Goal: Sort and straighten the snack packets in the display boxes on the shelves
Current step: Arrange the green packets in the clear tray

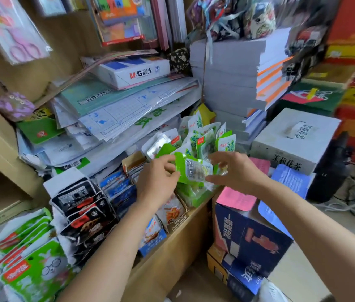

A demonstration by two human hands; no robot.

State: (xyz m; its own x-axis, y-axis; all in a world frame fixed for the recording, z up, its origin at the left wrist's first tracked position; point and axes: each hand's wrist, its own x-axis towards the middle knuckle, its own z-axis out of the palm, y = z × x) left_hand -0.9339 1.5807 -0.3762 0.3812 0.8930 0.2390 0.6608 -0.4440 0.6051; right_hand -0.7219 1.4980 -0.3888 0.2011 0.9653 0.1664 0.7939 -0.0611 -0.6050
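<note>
**Head view: 2 hands on 1 green snack packet**

Left hand (157,177) has its fingers curled and pinches the left edge of a green snack packet (190,168) with a clear window. Right hand (235,168) is spread wider, with forefinger over and thumb under the packet's right end, gripping it lightly. Motion blur softens the fingertips. The packet lies roughly level between the 2 hands.

Just behind the held packet, upright green-and-white packets (205,136) stand crowded and tilted at mixed angles. Below the held packet is a brown box of orange packets (172,211), with a blue box (152,238) lower still. Left of the held packet are blue packets (115,186), then black packets (80,205) in a white display box (67,182). Far to its lower left lie green rabbit-print packets (32,269). The boxes rest on a tan wooden shelf (172,258).

Above and left of the held packet, a sagging pile of wrapped paper sheets (128,110) bears an M&G paper box (133,73). Above and right of it rises a white paper stack (226,73). To its right stands a white tea carton (292,140). Below and right of it is a blue carton (248,236) topped with a pink sheet (235,199).
</note>
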